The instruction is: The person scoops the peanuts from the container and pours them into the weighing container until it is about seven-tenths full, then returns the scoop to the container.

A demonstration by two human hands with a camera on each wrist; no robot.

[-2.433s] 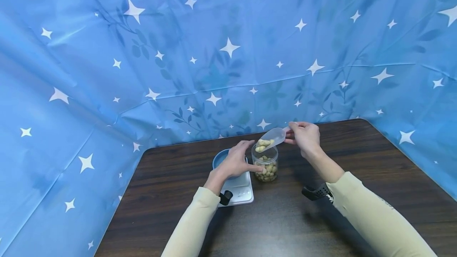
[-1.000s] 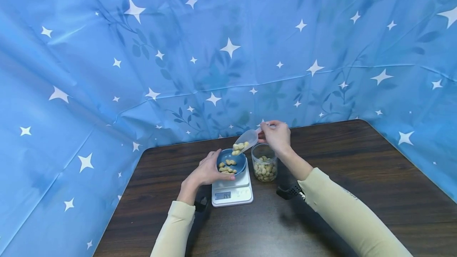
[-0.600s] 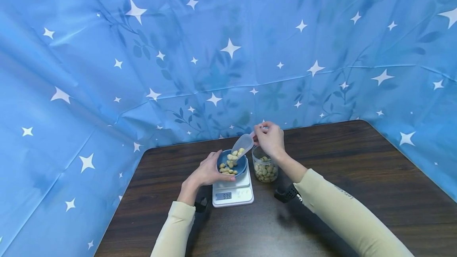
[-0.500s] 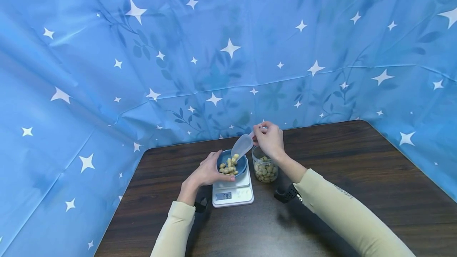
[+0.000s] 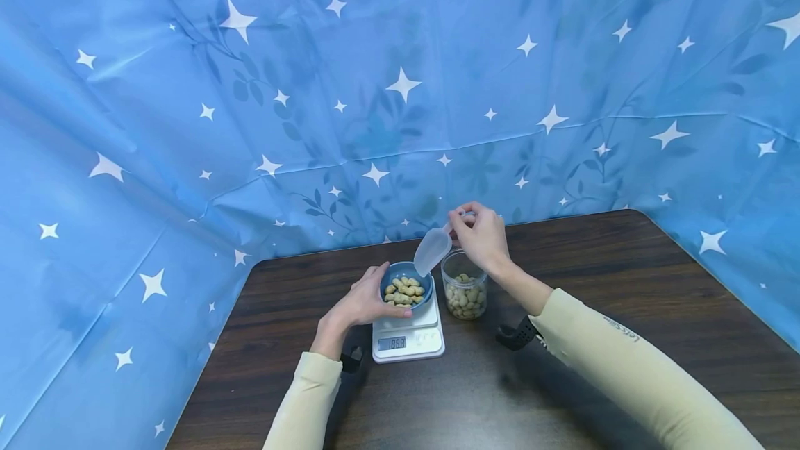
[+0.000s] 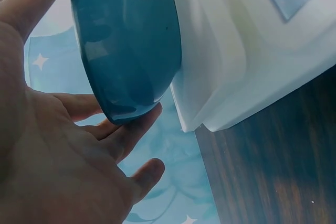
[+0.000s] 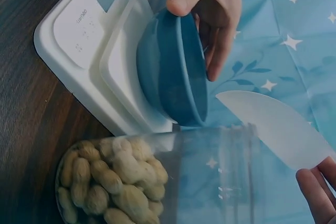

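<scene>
At the left we see the left sleeve (image 5: 300,401), pale yellow, slanting up and inward toward the bowl (image 7: 163,72). Our left hand (image 5: 362,301) grips the bowl at its left side, half-spread and cupped: the thumb lies along the near rim, the fingers reach round the far left. Peanuts (image 5: 405,291) lie inside the bowl, which sits upright on the white scale (image 5: 409,344); the scale's display (image 5: 392,344) shows on the bowl's near side. By the bowl's right rim hangs the translucent scoop (image 5: 432,251), tilted, its tip down and just apart from the rim. Just right of the bowl stands the clear jar (image 7: 205,177), with more nuts (image 5: 465,301) in its lower part. Above and right of the bowl, our right hand (image 5: 484,235) pinches the scoop's handle between thumb and fingers. The right sleeve (image 5: 644,367) slants from well right of the bowl, on its near side, up and left toward it.
</scene>
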